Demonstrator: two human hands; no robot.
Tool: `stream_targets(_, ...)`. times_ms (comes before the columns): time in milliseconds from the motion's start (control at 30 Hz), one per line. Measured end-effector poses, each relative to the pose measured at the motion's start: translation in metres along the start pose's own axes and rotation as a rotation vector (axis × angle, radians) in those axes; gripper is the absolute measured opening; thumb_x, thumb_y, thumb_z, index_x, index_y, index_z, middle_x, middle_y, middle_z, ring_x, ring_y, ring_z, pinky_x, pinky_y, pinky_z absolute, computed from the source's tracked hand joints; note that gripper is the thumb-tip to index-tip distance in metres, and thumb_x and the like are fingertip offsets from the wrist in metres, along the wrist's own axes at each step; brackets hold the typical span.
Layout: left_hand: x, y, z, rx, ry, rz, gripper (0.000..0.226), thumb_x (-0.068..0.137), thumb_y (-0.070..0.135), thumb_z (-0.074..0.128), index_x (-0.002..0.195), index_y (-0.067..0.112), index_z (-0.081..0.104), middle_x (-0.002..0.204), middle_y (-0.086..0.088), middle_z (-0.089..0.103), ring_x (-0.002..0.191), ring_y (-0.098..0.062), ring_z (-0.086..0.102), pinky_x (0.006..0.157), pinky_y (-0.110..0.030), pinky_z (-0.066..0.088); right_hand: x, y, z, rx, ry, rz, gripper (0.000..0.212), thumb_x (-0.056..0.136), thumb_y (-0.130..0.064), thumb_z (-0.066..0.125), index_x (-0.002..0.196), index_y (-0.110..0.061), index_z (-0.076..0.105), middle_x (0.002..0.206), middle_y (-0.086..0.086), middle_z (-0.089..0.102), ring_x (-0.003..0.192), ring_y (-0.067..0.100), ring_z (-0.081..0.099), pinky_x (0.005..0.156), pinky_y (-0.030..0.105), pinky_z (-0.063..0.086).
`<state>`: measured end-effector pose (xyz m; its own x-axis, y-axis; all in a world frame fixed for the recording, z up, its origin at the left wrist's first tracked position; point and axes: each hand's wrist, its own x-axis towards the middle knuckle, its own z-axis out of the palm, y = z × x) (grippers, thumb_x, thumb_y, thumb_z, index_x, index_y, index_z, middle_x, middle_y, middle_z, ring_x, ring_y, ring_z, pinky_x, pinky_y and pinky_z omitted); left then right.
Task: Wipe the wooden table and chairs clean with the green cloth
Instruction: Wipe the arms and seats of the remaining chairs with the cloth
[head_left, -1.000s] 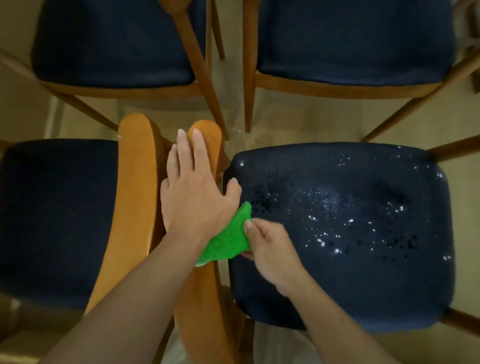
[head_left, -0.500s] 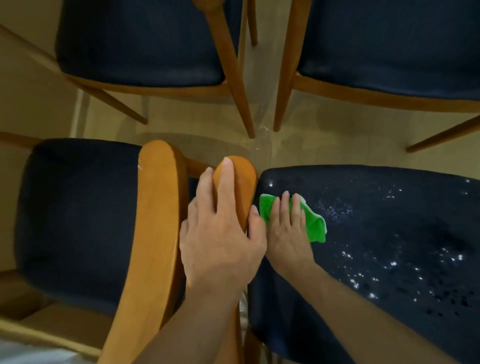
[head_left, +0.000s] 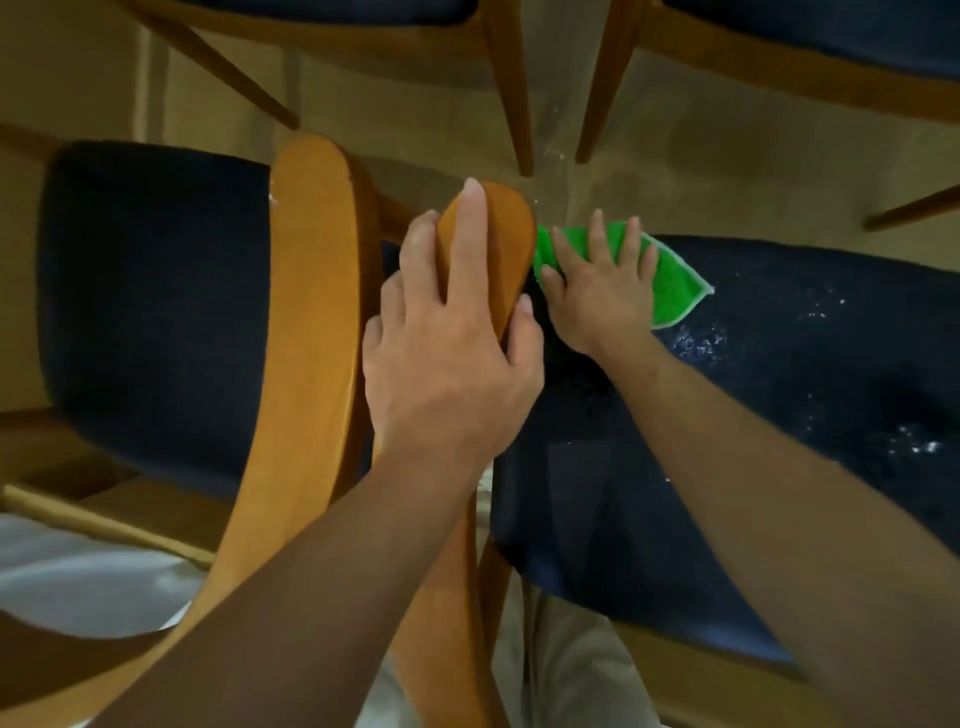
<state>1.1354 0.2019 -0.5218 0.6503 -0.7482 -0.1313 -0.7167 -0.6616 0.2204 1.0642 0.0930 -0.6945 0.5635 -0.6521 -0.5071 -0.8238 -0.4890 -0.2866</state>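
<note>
1. Step in hand: I judge this to be the chair-wiping stage, at the dark blue seat cushion (head_left: 779, 441) of the chair on my right.
2. Right hand (head_left: 597, 291): fingers straight and spread, palm flat on the green cloth (head_left: 672, 286), pressing it onto the far left corner of that cushion. It grips nothing.
3. Left hand (head_left: 447, 353): fingers laid along the wooden backrest (head_left: 511, 244) of the same chair, thumb curled round its near edge, steadying it. The two hands sit just beside each other without touching.
4. Cloth position: spread flat, partly under the right hand, its pointed corner showing to the right.
5. Remaining soil: white specks (head_left: 698, 343) lie on the cushion to the right of the cloth; whether they are crumbs or droplets I cannot tell.
6. Next move calls for: steady downward pressure while sweeping the cloth rightward across the specks, with the left hand bracing the backrest.
7. The second backrest (head_left: 317, 312), to the left, appears not yet wiped.
</note>
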Motion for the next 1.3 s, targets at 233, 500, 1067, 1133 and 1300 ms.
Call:
stream_targets(233,0.000,0.000,-0.002,-0.021,-0.008,-0.004,0.075,0.090,0.050,0.047,0.151,0.027,0.011,0.148,-0.010,0.032,0.119,-0.029,0.048,0.088,-0.048,0.048,-0.095,0.009,0.052,-0.113,-0.068,-0.340,0.067,0.100,-0.043,0.032,0.148,-0.033,-0.015,0.161,-0.003,-0.015,0.143,0.030,-0.024,0.118,0.051,-0.007)
stream_targets(500,0.001,-0.003,0.003,-0.005,0.035,0.019,0.075,0.089,0.049,0.049,0.151,0.025,0.015,0.143,-0.011,0.037,0.116,-0.030,0.051,0.085,-0.046,0.049,0.015,-0.013,0.017,-0.003,0.146,0.170,0.060,0.099,-0.044,0.021,0.154,-0.022,0.016,0.163,0.008,0.010,0.147,0.041,0.001,0.114,0.060,-0.002)
stream_targets(1067,0.001,-0.002,0.002,-0.020,0.057,0.040,0.073,0.089,0.048,0.048,0.151,0.023,0.016,0.142,-0.013,0.040,0.113,-0.030,0.052,0.083,-0.049,0.051,-0.047,0.000,0.053,0.008,0.223,0.063,0.063,0.098,-0.053,0.017,0.155,-0.029,0.001,0.162,-0.001,-0.008,0.147,0.033,-0.014,0.114,0.055,-0.010)
stream_targets(1133,0.000,-0.002,0.002,-0.036,0.058,0.043,0.073,0.090,0.047,0.048,0.152,0.022,0.017,0.143,-0.013,0.039,0.115,-0.030,0.051,0.085,-0.050,0.050,-0.009,-0.005,0.032,0.064,0.237,0.162,0.063,0.096,-0.051,0.015,0.155,-0.027,0.014,0.164,0.004,0.003,0.148,0.038,-0.006,0.114,0.058,-0.007)
stream_targets(1300,-0.001,-0.004,0.003,-0.055,0.081,0.071,0.074,0.091,0.048,0.047,0.153,0.021,0.017,0.143,-0.012,0.038,0.115,-0.027,0.050,0.088,-0.048,0.048,-0.043,-0.012,0.060,-0.015,0.238,0.037,0.062,0.100,-0.049,0.023,0.155,-0.027,0.007,0.163,0.005,0.000,0.148,0.037,-0.005,0.114,0.058,-0.006)
